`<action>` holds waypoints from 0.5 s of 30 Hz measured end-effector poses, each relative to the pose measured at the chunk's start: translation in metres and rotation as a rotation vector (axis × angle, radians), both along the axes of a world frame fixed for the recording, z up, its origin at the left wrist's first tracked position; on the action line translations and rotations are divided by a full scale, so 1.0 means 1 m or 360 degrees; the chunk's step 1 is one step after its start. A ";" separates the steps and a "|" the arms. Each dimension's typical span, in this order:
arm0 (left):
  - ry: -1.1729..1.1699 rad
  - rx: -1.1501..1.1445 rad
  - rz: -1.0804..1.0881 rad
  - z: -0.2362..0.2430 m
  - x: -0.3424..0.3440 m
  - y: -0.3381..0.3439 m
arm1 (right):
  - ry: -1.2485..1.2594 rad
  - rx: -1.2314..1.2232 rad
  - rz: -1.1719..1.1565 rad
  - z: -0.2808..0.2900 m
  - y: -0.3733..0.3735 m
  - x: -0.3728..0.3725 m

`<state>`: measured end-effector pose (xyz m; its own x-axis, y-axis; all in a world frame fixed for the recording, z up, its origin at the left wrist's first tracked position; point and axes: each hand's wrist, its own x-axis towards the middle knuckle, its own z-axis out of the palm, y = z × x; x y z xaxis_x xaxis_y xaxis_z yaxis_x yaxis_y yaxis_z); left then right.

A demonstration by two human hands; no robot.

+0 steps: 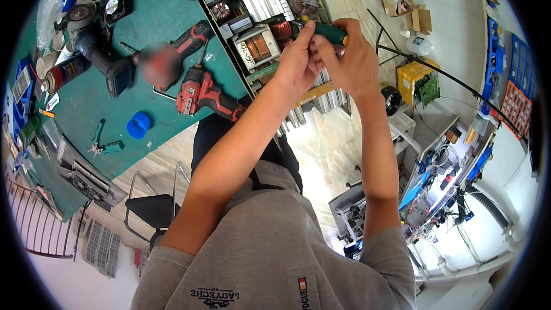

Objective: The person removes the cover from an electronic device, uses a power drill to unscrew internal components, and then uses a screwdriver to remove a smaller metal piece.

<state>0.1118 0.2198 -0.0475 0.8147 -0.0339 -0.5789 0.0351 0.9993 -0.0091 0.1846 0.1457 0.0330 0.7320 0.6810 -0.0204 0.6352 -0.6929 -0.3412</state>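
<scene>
My right hand [354, 66] is closed around a green-handled screwdriver [328, 33] with a yellow end; its shaft does not show. Beside it, my left hand [297, 60] has its fingers curled in and its thumb against the inner end of the handle. Whatever lies between the left fingers is hidden. Both hands are over an opened electronics chassis [251, 74], which holds silver heat sinks [264, 1], a boxed transformer [256, 47] and copper coils [281, 30].
On the green table [172, 3] left of the chassis lie a red-black power drill [201, 95], another red-black power tool [192, 40], a blue angle grinder [103, 51], a blue round cap [138, 125] and green pliers [103, 140]. A folding chair [150, 211] stands below.
</scene>
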 end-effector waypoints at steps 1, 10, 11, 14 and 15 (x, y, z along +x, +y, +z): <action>-0.0353 -0.0197 0.0065 -0.020 -0.002 -0.002 | 0.0234 -0.0146 -0.0168 0.012 0.009 -0.002; 0.0085 -0.0094 0.0130 0.007 0.003 0.001 | 0.0457 -0.0217 -0.0310 0.018 0.016 -0.004; 0.0027 -0.0131 0.0115 0.000 0.001 0.002 | 0.0618 -0.0374 -0.0416 0.022 0.019 -0.003; 0.0093 -0.0103 0.0152 0.002 0.005 -0.002 | -0.0104 0.0277 0.0029 -0.011 -0.003 -0.003; 0.0164 -0.0067 0.0190 0.002 0.006 -0.003 | 0.0011 0.0164 -0.0060 -0.009 -0.001 -0.004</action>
<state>0.1182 0.2166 -0.0458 0.7509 0.0337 -0.6596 -0.0874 0.9950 -0.0487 0.1808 0.1443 0.0243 0.7574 0.6515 0.0430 0.6064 -0.6776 -0.4161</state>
